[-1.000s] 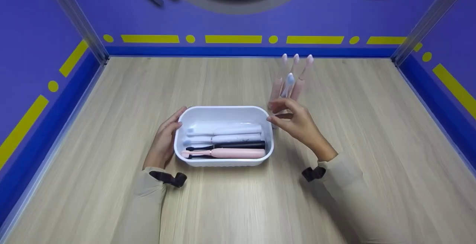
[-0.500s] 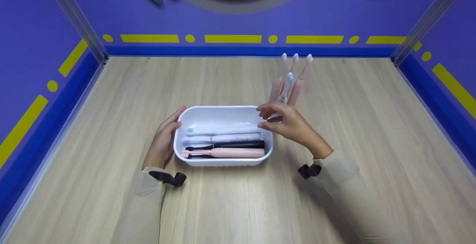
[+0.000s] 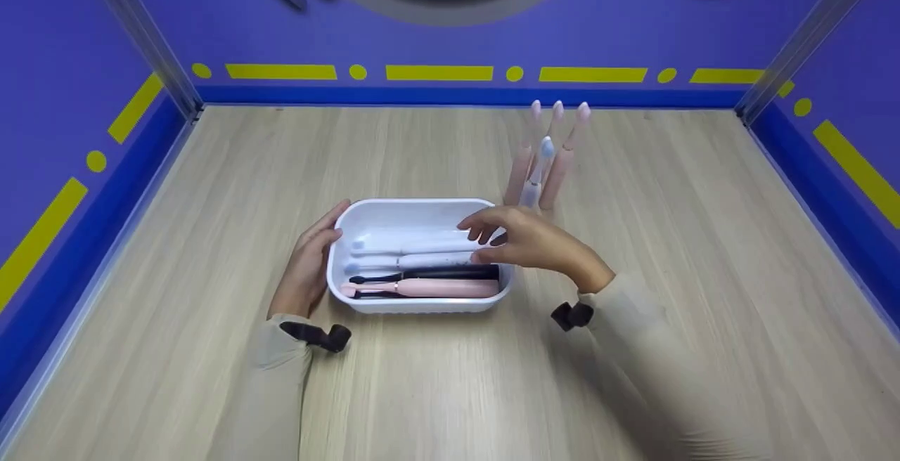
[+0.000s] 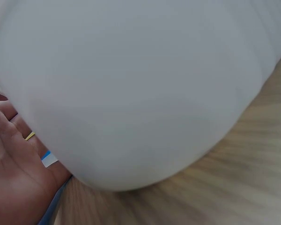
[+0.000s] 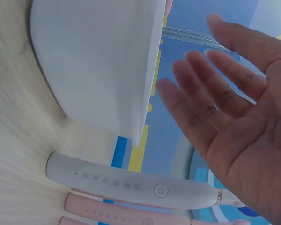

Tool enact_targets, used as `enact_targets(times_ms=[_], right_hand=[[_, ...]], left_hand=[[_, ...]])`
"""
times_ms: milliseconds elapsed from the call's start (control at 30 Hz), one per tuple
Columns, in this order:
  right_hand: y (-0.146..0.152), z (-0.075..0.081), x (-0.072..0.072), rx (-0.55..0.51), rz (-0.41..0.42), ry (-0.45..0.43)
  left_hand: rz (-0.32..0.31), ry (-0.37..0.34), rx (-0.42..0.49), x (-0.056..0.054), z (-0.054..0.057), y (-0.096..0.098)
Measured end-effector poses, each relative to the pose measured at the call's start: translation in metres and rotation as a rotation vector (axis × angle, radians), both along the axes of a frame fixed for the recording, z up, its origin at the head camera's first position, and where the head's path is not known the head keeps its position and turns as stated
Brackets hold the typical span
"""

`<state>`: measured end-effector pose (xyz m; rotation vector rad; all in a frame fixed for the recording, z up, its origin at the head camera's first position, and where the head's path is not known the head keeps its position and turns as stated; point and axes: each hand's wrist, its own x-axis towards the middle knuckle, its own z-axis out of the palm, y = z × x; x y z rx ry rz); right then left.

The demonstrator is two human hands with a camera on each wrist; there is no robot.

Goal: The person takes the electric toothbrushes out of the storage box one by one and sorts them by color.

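Note:
A white plastic basket (image 3: 415, 306) stands on the table with several electric toothbrushes lying in it. Nearest its front wall is a pink toothbrush (image 3: 450, 288), then a black toothbrush (image 3: 453, 273) and white toothbrushes (image 3: 429, 261) further back. My left hand (image 3: 309, 264) rests against the basket's left end, fingers and thumb extended along the outside near the rim. Over the right end hovers my right hand (image 3: 531, 239), fingers loosely bent and parted from the thumb, holding nothing. In the right wrist view that palm (image 5: 253, 126) faces the basket wall.
Behind my right hand, a white toothbrush (image 3: 532, 190) stands upright on its base, with pink toothbrushes (image 3: 559, 173) upright close behind it. A blue-purple wall (image 3: 450, 46) with yellow marks bounds the wooden table (image 3: 351, 145).
My right hand has moved left and toward me, from beside the upright white toothbrush to over the basket's right end. The left hand and basket stay put.

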<state>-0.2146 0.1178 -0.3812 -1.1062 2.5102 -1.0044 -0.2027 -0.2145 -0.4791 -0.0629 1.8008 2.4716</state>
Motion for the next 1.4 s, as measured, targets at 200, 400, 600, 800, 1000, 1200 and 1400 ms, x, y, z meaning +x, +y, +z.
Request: enact_targets(times_ms=[200, 400, 600, 800, 1000, 1200, 1400], right_hand=[[-0.009, 0.007, -0.002, 0.126, 0.082, -0.052], [-0.019, 0.013, -0.003, 0.230, 0.146, -0.047], [-0.026, 0.014, -0.004, 0.305, 0.222, -0.092], [-0.033, 0.016, -0.006, 0.366, 0.271, -0.132], [-0.042, 0.015, -0.008, 0.431, 0.295, -0.152], [-0.053, 0.015, -0.009, 0.497, 0.279, -0.186], [-0.062, 0.015, -0.009, 0.541, 0.296, -0.183]], left_hand=[[-0.003, -0.002, -0.003, -0.001, 0.000, 0.000], [-0.002, 0.000, -0.012, -0.001, -0.001, 0.000], [-0.002, -0.002, -0.006, -0.001, 0.000, 0.000], [0.001, -0.013, -0.019, -0.001, 0.001, 0.000], [-0.008, -0.001, -0.025, 0.000, 0.000, 0.000], [-0.010, 0.002, -0.021, 0.000, 0.000, -0.001], [-0.005, -0.001, 0.004, -0.001, 0.000, -0.001]])
